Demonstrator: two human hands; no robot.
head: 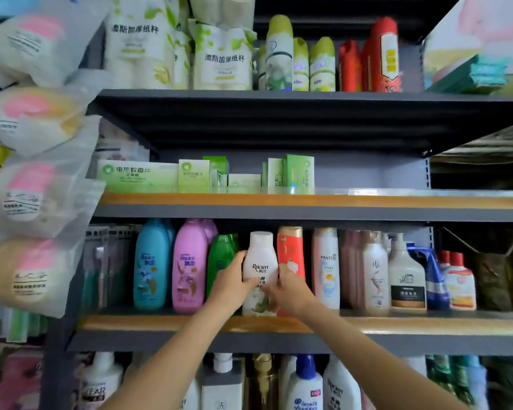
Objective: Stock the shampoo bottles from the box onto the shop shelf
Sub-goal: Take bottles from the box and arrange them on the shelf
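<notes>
Centre of frame, middle shelf (190, 324) with an orange-edged lip: a white plastic shampoo bottle (259, 261) with a green leaf print low on its label stands upright at the shelf front. Both hands are on it. The left hand (231, 284) wraps its left side, thumb across the label; the right hand (290, 291) pinches its lower right side, fingers curled onto the label. Both forearms reach up from the bottom of the frame.

Tight quarters. Just left of the white bottle, a green plastic bottle (221, 261), partly hidden behind the left hand. Just right, a red bottle with a gold cap (290, 250), its lower half covered by the right hand. Further left: a pink bottle (190, 264) and a turquoise bottle (151, 264). Further right: a pale Pantene bottle (326, 267), a pinkish-beige bottle (373, 270), a white pump jug (406, 276), a blue jug (430, 273).

Shelf above, centre: green-and-white cardboard boxes (193, 176). Top shelf: packs of paper cups (222, 57), green-capped spray cans (279, 54), red cans (384, 54). Left edge of frame: hanging clear bags of sponges (33, 196). Bottom of frame: white pump bottles (305, 383).
</notes>
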